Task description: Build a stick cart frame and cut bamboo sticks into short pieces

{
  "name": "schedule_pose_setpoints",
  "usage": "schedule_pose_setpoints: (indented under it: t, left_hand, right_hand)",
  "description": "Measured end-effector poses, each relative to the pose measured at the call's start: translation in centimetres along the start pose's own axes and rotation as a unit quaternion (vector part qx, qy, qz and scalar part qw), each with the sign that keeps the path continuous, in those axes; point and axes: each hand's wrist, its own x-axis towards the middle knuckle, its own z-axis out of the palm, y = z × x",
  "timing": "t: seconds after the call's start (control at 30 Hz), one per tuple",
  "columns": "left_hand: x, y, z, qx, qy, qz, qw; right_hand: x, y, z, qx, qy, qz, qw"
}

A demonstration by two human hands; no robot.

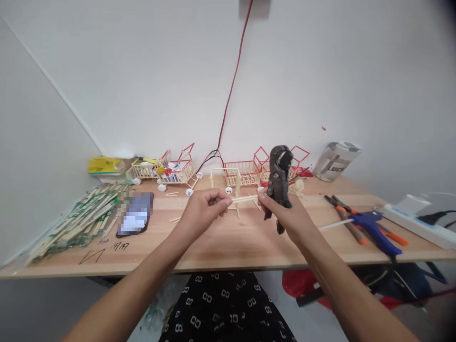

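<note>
Thin pale wooden sticks (245, 199) stretch between my two hands above the middle of the table. My left hand (210, 205) pinches their left end between thumb and fingertips. With my right hand (281, 211) I grip a black hand cutter (279, 178), held upright with its head up, while the thumb and fingertip also touch the sticks' right end. Just behind the hands stands a small pale stick frame (225, 172), partly hidden by my left hand. Short cut sticks (174, 220) lie on the table left of my left hand.
Small stick carts (178, 172) with red handles line the wall. Wrapped sticks (81, 218) and a phone (135, 213) lie left. At right are orange-handled pliers (347, 221), a blue glue gun (374, 230), a power strip (420, 223) and a container (337, 161). A cable (233, 80) hangs down the wall.
</note>
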Motion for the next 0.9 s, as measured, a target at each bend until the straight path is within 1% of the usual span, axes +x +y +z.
schedule_pose_setpoints:
  t: [0.07, 0.17, 0.27, 0.33, 0.43, 0.57, 0.67, 0.77, 0.83, 0.9]
  left_hand:
    - [1.7, 0.8, -1.6, 0.018, 0.022, 0.026, 0.999]
    - [3.7, 1.0, -3.8, -0.013, 0.027, 0.039, 0.999]
    - [5.0, 0.5, -5.3, -0.055, 0.009, 0.017, 0.998]
    - [5.6, 0.1, -5.9, -0.057, -0.013, -0.008, 0.998]
    - [6.7, 0.2, -6.4, -0.054, -0.040, -0.026, 0.997]
    - [8.5, 1.2, -6.4, -0.094, -0.059, -0.059, 0.992]
    - [9.3, 1.9, -5.8, -0.089, -0.097, -0.064, 0.989]
    - [9.1, 2.2, -5.6, -0.069, -0.104, -0.051, 0.991]
    - [8.2, 2.3, -5.9, -0.055, -0.093, -0.039, 0.993]
    - [6.9, 2.1, -6.5, -0.040, -0.088, -0.037, 0.995]
  right_hand:
    - [2.2, -0.2, 0.1, 0.013, -0.006, -0.023, 1.000]
    - [4.9, 0.4, -0.1, 0.025, 0.002, -0.019, 1.000]
    - [6.6, 1.2, -0.6, 0.035, 0.016, 0.003, 0.999]
    - [7.3, 1.3, -0.9, 0.048, 0.015, 0.002, 0.999]
    - [8.3, 0.7, -0.9, 0.032, 0.015, -0.012, 0.999]
    - [9.5, -0.7, -0.2, -0.008, 0.026, -0.017, 0.999]
    - [10.1, -1.4, 0.4, -0.007, 0.002, -0.051, 0.999]
    - [10.2, -1.4, 0.6, -0.008, -0.028, -0.075, 0.997]
    - [10.1, -1.0, 0.2, -0.015, -0.024, -0.068, 0.997]
    - [9.8, -0.4, -0.7, -0.043, -0.009, -0.044, 0.998]
